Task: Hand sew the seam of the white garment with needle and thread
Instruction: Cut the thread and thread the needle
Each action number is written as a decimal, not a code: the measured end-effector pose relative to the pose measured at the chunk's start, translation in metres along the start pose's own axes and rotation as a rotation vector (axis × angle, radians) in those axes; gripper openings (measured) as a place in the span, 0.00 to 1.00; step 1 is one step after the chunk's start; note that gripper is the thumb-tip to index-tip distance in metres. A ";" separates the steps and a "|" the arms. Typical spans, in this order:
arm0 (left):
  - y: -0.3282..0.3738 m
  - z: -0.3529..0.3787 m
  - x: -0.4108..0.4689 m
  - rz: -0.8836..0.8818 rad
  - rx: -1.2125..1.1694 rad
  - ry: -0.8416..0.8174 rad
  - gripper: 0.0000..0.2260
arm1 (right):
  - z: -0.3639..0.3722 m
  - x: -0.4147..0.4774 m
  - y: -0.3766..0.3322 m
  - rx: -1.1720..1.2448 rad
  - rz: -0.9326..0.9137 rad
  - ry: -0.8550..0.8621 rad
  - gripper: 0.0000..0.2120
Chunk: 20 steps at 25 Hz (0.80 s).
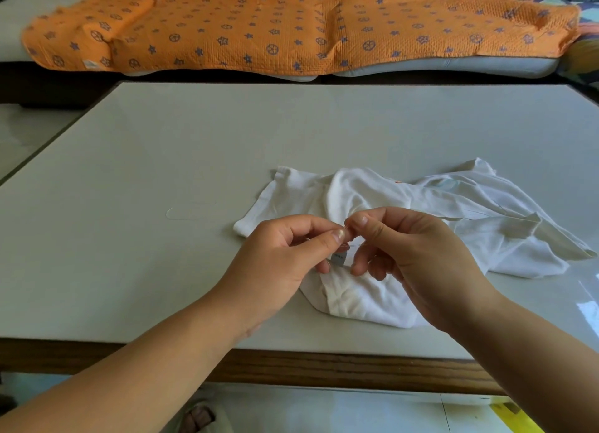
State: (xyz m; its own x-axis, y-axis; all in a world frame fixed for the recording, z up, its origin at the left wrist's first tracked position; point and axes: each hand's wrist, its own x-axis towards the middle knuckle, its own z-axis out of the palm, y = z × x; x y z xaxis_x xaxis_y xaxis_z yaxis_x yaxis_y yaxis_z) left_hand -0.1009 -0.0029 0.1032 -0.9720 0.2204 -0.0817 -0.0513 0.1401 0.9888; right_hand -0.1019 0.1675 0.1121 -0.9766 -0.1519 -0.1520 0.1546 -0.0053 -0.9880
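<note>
Pale grey worktop (162, 141) fills the view, with an orange quilt (259, 27) printed with blue stars spread across the furniture behind it. A white garment (470, 212) lies crumpled on the worktop, right of centre and near the front edge, one folded edge and a small grey label (338, 259) turned up towards the person.

Both hands hover just above that edge. The left hand (282, 257) and the right hand (411, 254) each pinch thumb against forefinger, their tips almost touching, other fingers loosely curled. A fine thread (351, 245) shows as a thin line between them. The needle is too small to make out, so which hand holds it cannot be told.

The hands seem raised clear of the cloth for fine work on the thread itself, perhaps threading or knotting, and stitching has probably not begun. A faint loose loop of thread (180, 214) lies on the worktop to the left, well apart from the garment.
</note>
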 end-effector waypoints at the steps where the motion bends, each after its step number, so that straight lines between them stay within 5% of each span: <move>1: 0.000 0.000 0.000 -0.003 -0.003 -0.005 0.07 | -0.001 0.000 0.000 0.006 0.001 -0.002 0.14; 11: -0.002 0.007 0.002 -0.012 -0.011 -0.021 0.06 | -0.010 0.001 -0.002 0.039 0.036 0.050 0.11; 20: 0.001 0.012 0.003 0.075 0.020 0.016 0.07 | -0.037 -0.004 -0.024 -0.175 0.123 0.054 0.09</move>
State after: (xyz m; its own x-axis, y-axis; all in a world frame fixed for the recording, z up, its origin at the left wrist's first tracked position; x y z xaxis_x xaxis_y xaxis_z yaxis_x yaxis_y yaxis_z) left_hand -0.1014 0.0092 0.1024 -0.9765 0.2155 -0.0054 0.0262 0.1436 0.9893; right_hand -0.1070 0.2047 0.1355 -0.9595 -0.0873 -0.2679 0.2490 0.1822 -0.9512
